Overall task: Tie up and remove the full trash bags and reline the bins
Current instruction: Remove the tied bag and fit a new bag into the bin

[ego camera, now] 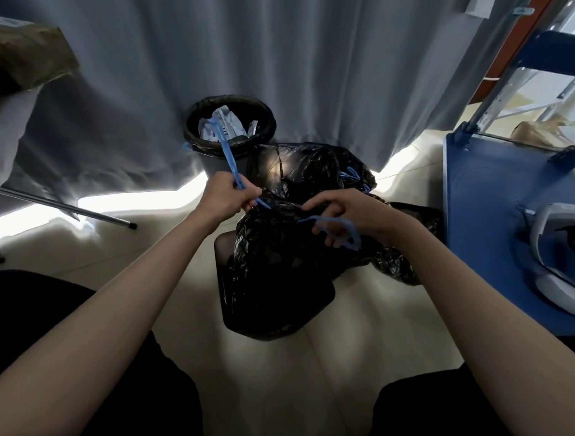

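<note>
A black trash bag point(275, 246) bulges out of a dark bin point(222, 267) on the floor in front of me. My left hand point(226, 197) is shut on one blue drawstring point(228, 157), pulled taut up and to the left. My right hand point(354, 217) grips the other blue drawstring loop point(339, 224) over the bag's right side. Behind it lies a second black bag point(310, 169) with a blue tie. Farther back stands a round grey bin point(229, 127), lined in black and holding white paper waste.
A grey curtain point(285, 54) hangs across the back. A blue cart platform point(488, 218) stands at the right with a white headset point(558, 256) on it and a ladder frame behind. Metal legs point(65, 206) cross the floor at the left. My dark-clad knees fill the bottom corners.
</note>
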